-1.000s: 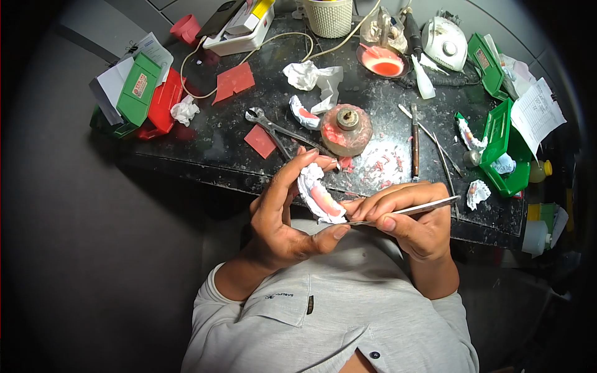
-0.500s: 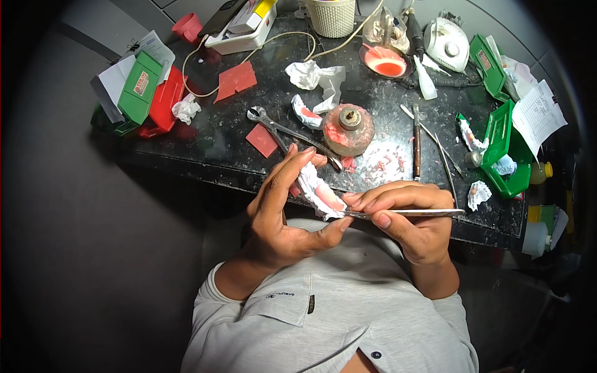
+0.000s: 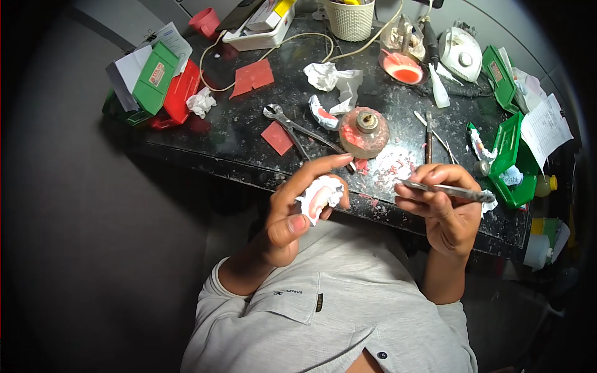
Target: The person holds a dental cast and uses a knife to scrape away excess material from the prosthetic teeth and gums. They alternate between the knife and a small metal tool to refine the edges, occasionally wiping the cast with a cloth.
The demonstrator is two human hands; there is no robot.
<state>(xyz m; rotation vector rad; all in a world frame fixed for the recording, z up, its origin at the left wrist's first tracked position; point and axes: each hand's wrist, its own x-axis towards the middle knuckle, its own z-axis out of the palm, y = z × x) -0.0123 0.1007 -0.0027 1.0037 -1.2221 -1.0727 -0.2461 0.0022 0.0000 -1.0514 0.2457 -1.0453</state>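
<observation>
White plaster piece (image 3: 320, 198) with pink patch sat in left hand (image 3: 283, 227), held off the bench (image 3: 211, 133), on the near side of the round jar (image 3: 364, 138) and a bit left of it. Thumb pressed its lower left edge; index finger arched over the top, tip reaching past the piece toward the jar; other fingers were behind it, partly hidden. Left fingers clamped on the piece, palm cupped.

Right hand (image 3: 451, 214) was right of the jar and nearer the person, wrist raised, fingers bent. Thumb and fingers pinched a metal tool (image 3: 451, 190), thin end pointing left, well apart from the piece.

Pliers (image 3: 292, 127) lay left of the jar, one handle end near it. Second plaster piece (image 3: 324, 114) just beside the jar, far left side. Pink dish (image 3: 404, 67) beyond the jar, to the right.
</observation>
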